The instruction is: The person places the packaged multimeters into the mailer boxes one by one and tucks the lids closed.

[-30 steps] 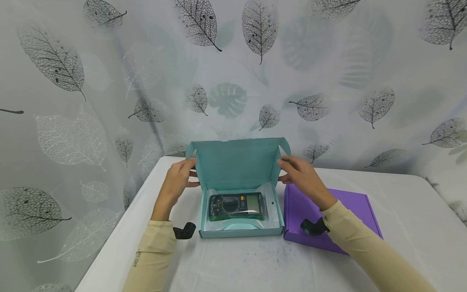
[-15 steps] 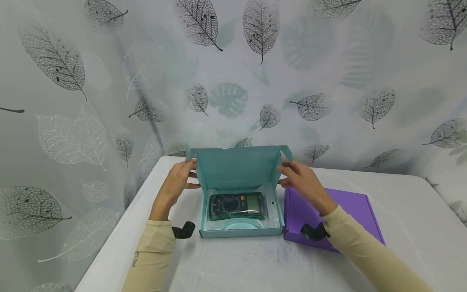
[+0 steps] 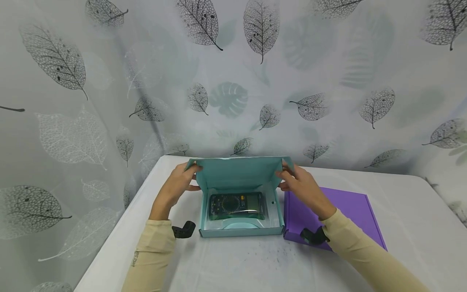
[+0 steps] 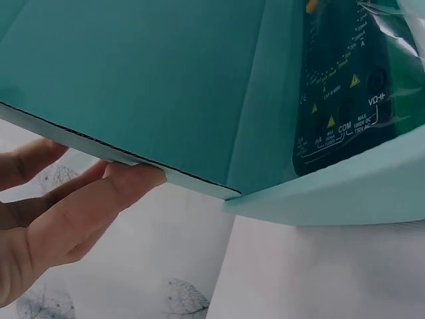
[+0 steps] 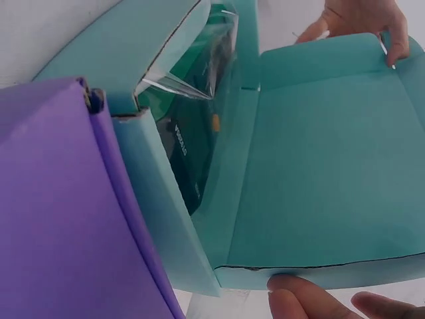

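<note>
A teal cardboard box (image 3: pixel 240 233) sits on the white table with its lid (image 3: pixel 238 173) raised at the back, tilted forward. Inside lies a black digital multimeter (image 3: pixel 231 205) in clear plastic wrap. My left hand (image 3: pixel 178 181) grips the lid's left side flap near its corner; its thumb (image 4: pixel 136 181) lies along the flap edge in the left wrist view. My right hand (image 3: pixel 302 184) holds the lid's right side, with fingertips (image 5: pixel 289 284) against the side flap in the right wrist view. Some fingers are hidden behind the lid.
A closed purple box (image 3: pixel 343 211) lies against the teal box's right side, under my right forearm. A leaf-patterned curtain (image 3: pixel 226 81) hangs right behind the white table (image 3: pixel 233 263). Black wrist cameras are strapped under both sleeves.
The lid has swung forward and down over the box, its top edge now lower, with both hands staying at its sides. The multimeter and purple box stay in place.
</note>
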Action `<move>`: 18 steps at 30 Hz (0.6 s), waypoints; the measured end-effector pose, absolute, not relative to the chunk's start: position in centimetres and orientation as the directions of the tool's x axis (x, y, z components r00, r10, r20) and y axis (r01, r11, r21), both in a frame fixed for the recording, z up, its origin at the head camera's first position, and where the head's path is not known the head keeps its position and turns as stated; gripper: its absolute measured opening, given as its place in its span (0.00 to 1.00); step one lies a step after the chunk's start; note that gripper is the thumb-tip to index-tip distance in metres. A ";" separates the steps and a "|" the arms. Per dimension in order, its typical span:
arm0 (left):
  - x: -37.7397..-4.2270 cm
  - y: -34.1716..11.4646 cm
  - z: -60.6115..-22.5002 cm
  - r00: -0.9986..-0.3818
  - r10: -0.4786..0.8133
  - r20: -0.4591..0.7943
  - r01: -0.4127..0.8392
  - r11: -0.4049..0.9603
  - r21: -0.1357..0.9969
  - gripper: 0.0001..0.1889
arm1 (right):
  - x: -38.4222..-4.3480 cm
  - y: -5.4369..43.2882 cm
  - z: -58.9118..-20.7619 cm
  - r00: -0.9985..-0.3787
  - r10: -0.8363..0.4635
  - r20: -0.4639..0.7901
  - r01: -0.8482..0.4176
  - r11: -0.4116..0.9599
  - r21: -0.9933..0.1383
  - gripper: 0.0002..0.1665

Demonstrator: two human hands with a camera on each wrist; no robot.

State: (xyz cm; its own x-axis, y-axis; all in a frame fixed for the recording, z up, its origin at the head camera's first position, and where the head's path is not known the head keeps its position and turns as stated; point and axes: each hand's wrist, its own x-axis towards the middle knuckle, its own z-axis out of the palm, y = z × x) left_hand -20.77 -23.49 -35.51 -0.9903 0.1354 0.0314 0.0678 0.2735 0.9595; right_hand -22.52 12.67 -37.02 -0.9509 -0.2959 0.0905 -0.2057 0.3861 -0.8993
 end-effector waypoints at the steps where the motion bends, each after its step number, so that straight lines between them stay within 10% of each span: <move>1: -20.8 -23.5 -35.5 -0.990 0.139 0.028 0.066 0.277 0.959 0.22 | -22.5 12.7 -37.0 -0.951 -0.295 0.088 -0.203 0.387 -0.899 0.34; 18: -20.7 -23.7 -35.6 -0.979 0.202 0.006 0.063 0.276 0.959 0.20 | -21.8 12.5 -37.5 -0.946 -0.307 0.101 -0.234 0.435 -0.870 0.30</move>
State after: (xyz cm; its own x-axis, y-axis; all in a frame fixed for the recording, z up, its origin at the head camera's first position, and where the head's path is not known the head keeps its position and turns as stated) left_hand -20.66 -23.74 -35.58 -0.9794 0.2018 0.0062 0.0630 0.2763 0.9590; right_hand -21.79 12.53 -37.49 -0.9462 -0.3074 0.1015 -0.2345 0.4347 -0.8695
